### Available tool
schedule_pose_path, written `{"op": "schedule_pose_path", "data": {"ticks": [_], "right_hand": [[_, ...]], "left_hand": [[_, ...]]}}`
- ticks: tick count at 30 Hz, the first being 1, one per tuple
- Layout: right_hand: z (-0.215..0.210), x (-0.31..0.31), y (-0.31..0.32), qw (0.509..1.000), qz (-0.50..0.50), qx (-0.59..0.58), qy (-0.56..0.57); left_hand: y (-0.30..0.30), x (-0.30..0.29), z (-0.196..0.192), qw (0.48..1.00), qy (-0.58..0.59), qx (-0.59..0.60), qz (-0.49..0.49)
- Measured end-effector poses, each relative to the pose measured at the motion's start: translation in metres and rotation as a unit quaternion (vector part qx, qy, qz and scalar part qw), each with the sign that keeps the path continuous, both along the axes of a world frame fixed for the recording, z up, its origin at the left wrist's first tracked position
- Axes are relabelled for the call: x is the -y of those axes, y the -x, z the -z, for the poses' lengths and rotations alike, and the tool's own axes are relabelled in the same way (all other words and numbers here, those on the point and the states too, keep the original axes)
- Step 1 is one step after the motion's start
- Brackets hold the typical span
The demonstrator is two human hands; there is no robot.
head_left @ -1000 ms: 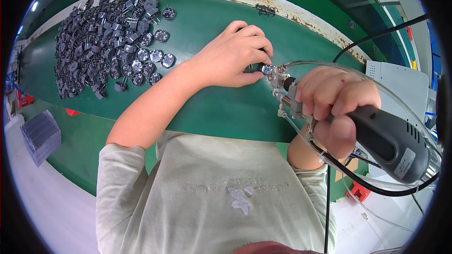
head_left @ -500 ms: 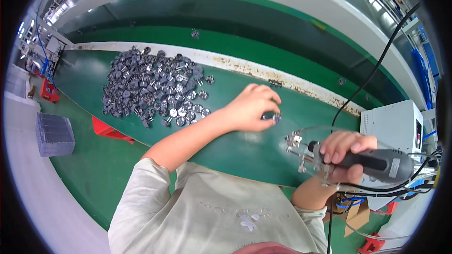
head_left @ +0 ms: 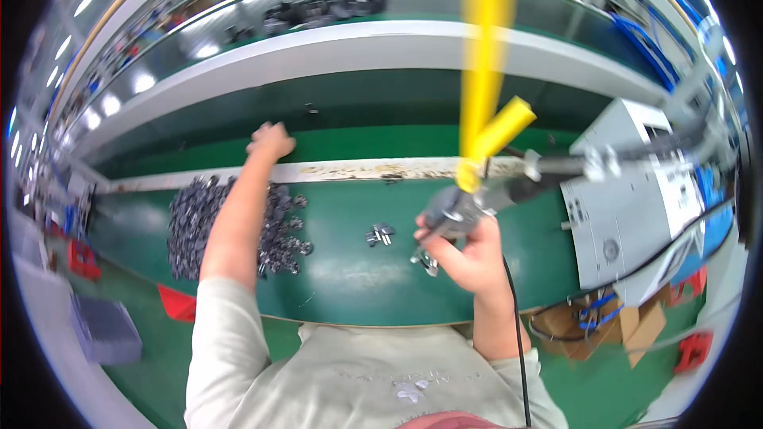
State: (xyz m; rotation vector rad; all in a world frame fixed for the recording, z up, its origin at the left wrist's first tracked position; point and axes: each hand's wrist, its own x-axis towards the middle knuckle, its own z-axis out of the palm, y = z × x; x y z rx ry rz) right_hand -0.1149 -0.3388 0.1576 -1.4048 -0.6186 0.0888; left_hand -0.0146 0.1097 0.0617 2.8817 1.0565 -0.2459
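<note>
head view: grips a dark handheld tool (head_left: pixel 455 213) with the right hand (head_left: pixel 475 250), fingers wrapped about the housing, well to the right of the pile (head_left: pixel 199 226) of small dark parts. extends the left hand (head_left: pixel 273 141) just beyond the pile and past the white ledge (head_left: pixel 342 171), forearm crossing above the heap; fingers half curled, unable to tell whether around anything. shows a small component (head_left: pixel 383 229) lying on the green table (head_left: pixel 342 290), right of the pile, between pile and tool, touched by neither hand.

judging by looks, should lift light and stiff in the component's case, with smooth sides a little prone to slip and thin bright pins likely to bend; best pinched across the dark body. should weigh noticeably more in the tool's case, rigid throughout; best held around the thick housing, clear of the metal tip (head_left: pixel 427 262), allowing for drag from the black cable (head_left: pixel 520 338).

mixes dull shells with glints of metal in the pile, rust-worn paint on the ledge behind it, and a smooth sheen on the table around it. includes, far right of the pile, a flat-sided, boxy grey machine (head_left: pixel 604 226) and, nearer the pile, a motion-blurred yellow strap (head_left: pixel 481 71).
</note>
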Motion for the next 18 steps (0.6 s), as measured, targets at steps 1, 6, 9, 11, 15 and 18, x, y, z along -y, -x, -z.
{"op": "schedule_pose_path", "data": {"ticks": [1,6,9,11,15,18], "right_hand": [[0.001,-0.005,-0.001,1.0,-0.022,-0.003,-0.01],[-0.007,0.002,-0.007,0.999,-0.027,0.007,0.034],[-0.005,-0.006,-0.01,1.0,-0.016,0.008,0.009],[-0.009,-0.011,-0.009,0.999,0.032,0.014,0.003],[-0.012,-0.008,-0.015,0.989,0.12,0.08,0.039],[-0.004,-0.011,-0.026,0.992,0.109,0.02,-0.055]], "left_hand": [[0.014,-0.066,0.035,0.997,-0.063,0.023,0.042],[0.024,-0.068,0.047,0.973,0.006,0.207,0.104],[0.037,-0.094,0.03,0.97,0.006,0.201,0.138],[0.04,-0.075,0.014,0.941,0.001,0.28,0.191],[0.057,0.081,-0.036,0.859,0.161,0.384,0.298],[0.081,0.184,-0.036,0.808,0.319,0.352,0.348]]}}
